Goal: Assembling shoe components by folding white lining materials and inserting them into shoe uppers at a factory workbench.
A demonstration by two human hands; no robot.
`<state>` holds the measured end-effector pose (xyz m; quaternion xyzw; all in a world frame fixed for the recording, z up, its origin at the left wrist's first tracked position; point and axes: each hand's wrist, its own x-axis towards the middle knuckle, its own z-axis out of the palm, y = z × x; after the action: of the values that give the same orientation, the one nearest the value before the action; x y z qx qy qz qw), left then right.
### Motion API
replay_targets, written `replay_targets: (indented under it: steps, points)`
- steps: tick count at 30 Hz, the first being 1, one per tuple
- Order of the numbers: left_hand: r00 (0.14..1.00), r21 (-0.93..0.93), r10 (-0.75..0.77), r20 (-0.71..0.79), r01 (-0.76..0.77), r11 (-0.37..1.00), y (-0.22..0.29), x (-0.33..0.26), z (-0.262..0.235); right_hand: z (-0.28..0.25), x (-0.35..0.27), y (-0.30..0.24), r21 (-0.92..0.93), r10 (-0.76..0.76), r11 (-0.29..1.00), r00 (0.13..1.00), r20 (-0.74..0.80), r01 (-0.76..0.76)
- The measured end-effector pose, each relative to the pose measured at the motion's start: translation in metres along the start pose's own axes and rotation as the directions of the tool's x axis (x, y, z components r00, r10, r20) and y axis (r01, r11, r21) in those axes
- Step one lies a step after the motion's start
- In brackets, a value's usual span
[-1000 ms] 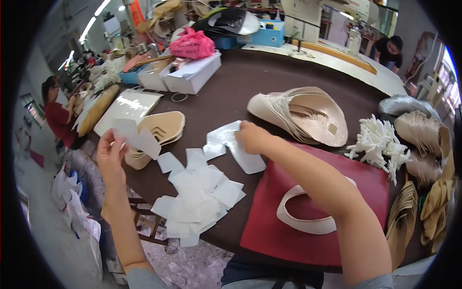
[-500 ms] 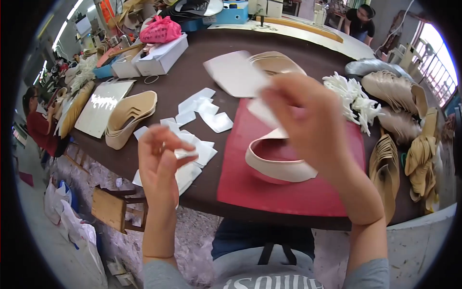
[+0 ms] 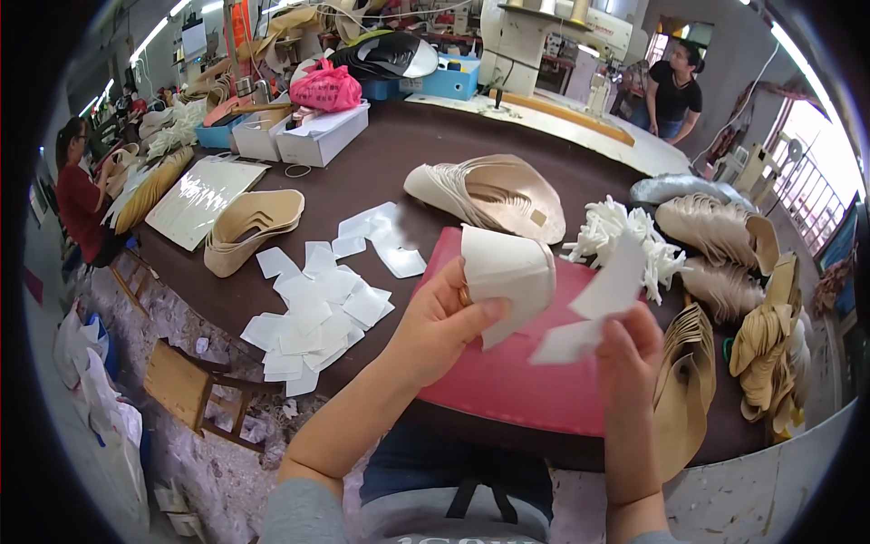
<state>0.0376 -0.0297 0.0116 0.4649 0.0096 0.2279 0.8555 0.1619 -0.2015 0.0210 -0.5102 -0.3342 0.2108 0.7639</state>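
Left hand (image 3: 439, 326) grip clasps the cream shoe upper (image 3: 504, 272); right hand (image 3: 630, 349) pinches a white paper piece (image 3: 598, 304). Advise aligning edges squarely before pressing.

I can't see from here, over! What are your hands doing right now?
Left hand grips a curved cream shoe piece. Right hand pinches a white paper strip beside it. Both above the red mat; nothing in between.

Your dark brown table (image 3: 426, 163) carries a red mat (image 3: 517, 381), scattered white paper pieces (image 3: 313, 313), stacked beige insoles (image 3: 249, 227), white boxes (image 3: 313, 136), white trim (image 3: 607, 236).
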Motion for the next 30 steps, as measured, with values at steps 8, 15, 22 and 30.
replay_targets:
  steps: [8,15,22,30]
  points:
    - [0.975,0.344,-0.14,0.174,0.073,0.936,0.012,0.012,0.01,0.014,0.006,-0.028,-0.5,-0.338,0.79,0.932,0.13,0.356]
    - [0.977,-0.026,-0.067,0.205,0.074,0.997,0.004,0.015,0.009,0.022,0.012,-0.02,-0.372,-0.4,0.846,0.916,0.035,0.383]
    - [0.981,0.061,-0.091,0.174,0.082,0.995,0.013,0.011,0.016,0.022,0.015,-0.024,-0.407,-0.419,0.814,0.904,0.082,0.414]
    - [1.0,0.312,-0.021,-0.005,0.022,0.95,0.009,0.011,0.034,0.028,0.016,-0.043,-0.567,-0.432,0.71,0.894,0.118,0.418]
